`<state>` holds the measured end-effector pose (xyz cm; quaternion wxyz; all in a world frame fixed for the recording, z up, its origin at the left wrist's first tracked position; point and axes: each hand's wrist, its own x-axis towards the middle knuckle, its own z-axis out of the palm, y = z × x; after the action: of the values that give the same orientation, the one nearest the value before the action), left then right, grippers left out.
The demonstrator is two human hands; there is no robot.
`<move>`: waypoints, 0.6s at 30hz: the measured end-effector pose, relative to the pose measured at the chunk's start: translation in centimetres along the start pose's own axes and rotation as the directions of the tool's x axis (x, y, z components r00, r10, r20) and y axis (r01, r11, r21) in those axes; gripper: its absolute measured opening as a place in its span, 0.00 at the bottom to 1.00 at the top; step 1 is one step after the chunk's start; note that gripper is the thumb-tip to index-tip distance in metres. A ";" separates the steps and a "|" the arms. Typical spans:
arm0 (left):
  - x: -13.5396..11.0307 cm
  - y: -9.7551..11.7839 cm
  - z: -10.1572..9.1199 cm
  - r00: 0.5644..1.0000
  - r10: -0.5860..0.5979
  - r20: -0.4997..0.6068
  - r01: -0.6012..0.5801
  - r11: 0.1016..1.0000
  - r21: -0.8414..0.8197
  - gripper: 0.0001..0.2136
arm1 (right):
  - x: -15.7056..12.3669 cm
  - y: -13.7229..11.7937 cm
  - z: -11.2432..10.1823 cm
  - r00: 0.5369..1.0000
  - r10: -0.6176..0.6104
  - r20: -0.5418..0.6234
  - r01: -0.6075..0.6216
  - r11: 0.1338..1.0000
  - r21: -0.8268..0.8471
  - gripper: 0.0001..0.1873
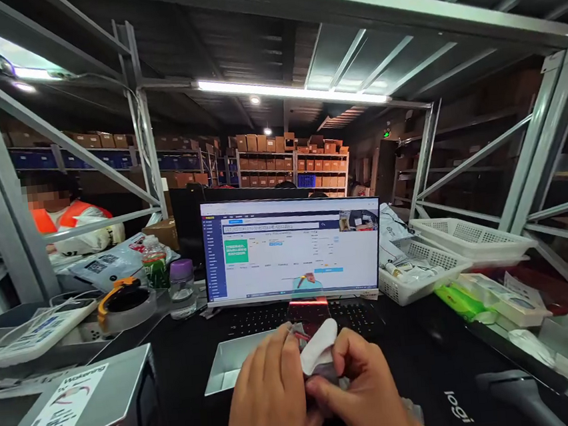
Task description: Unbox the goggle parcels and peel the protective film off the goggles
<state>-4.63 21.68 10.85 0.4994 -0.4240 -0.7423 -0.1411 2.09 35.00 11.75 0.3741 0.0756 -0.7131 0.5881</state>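
Between my two hands is a small item with a smooth, rounded white top and a grey lower part [321, 351]; its exact kind does not show. My left hand [267, 392] is closed against its left side, fingers bent. My right hand [368, 382] pinches its right side between thumb and bent forefinger. Something clear, like plastic film, shows below my right hand. Just behind my left hand lies an open silver box part [223, 366], partly hidden. A silver box printed "Wakening" [76, 407] with a white label stands at the left.
Behind my hands are a keyboard [258, 317] and a lit monitor [278, 260]. At right lie a mouse [433, 329], a barcode scanner [519, 388] and white baskets [412, 288]. Tape [127, 305] and bottles [182, 290] stand left. A person in an orange vest [71, 217] sits beyond.
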 end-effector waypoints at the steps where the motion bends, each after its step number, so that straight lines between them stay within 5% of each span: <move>1: 0.0 -0.1 0.1 1.000 0.008 0.017 -0.007 1.000 -0.023 0.18 | -0.1 0.0 0.0 0.998 -0.067 0.006 0.067 0.995 -0.079 0.20; 4: 0.4 -0.2 0.0 0.999 0.001 0.048 0.008 0.982 -0.188 0.21 | 0.2 -0.4 -0.7 0.990 -0.137 0.026 0.139 0.971 -0.194 0.21; 9: 1.4 -0.4 -0.5 0.981 0.038 0.192 0.072 0.843 -0.533 0.28 | 1.7 -2.0 -3.3 0.992 0.126 -0.033 -0.126 0.992 0.010 0.28; 14: 1.2 -1.3 -0.6 0.970 0.089 0.228 0.062 0.813 -0.580 0.25 | 3.1 -1.7 -5.1 0.939 0.343 0.033 -0.331 0.872 0.360 0.31; 18: 0.7 -1.1 0.2 0.946 0.049 0.320 0.163 0.783 -0.601 0.26 | 3.5 -0.9 -4.9 0.936 0.352 -0.021 -0.319 0.871 0.374 0.29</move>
<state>-5.70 21.48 11.65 0.2014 -0.5583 -0.7376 -0.3219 2.27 40.26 14.72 0.2767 -0.0074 -0.5763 0.7689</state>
